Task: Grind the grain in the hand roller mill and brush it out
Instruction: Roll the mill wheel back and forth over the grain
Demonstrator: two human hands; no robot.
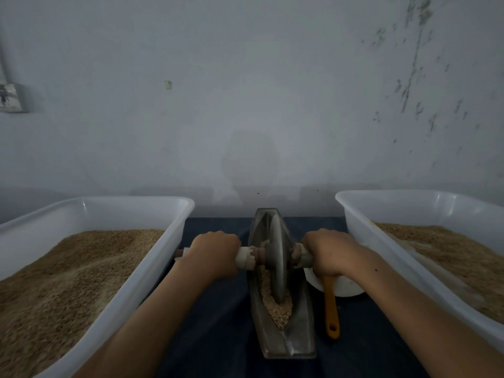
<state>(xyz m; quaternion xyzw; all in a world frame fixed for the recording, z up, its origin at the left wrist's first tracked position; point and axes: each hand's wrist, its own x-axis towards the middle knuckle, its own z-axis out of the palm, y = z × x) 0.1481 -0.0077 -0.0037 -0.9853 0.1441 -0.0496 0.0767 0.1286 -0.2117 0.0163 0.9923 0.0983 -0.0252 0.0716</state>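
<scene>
A boat-shaped metal trough (pixel 297 336) lies lengthwise on the dark cloth in the middle. A grey grinding wheel (pixel 276 257) stands upright in it on a cross axle. Tan grain (pixel 278 309) fills the groove on the near side of the wheel. My left hand (pixel 215 253) grips the axle's left handle (pixel 245 259). My right hand (pixel 331 252) grips the right handle (pixel 302 257). An orange brush handle (pixel 331 309) lies right of the trough; its head is hidden under my right wrist.
A white tub (pixel 152 257) heaped with grain stands at the left, and a second white tub (pixel 360 214) with grain at the right. A white round dish (pixel 349 287) sits beside the brush. A bare wall rises just behind the table.
</scene>
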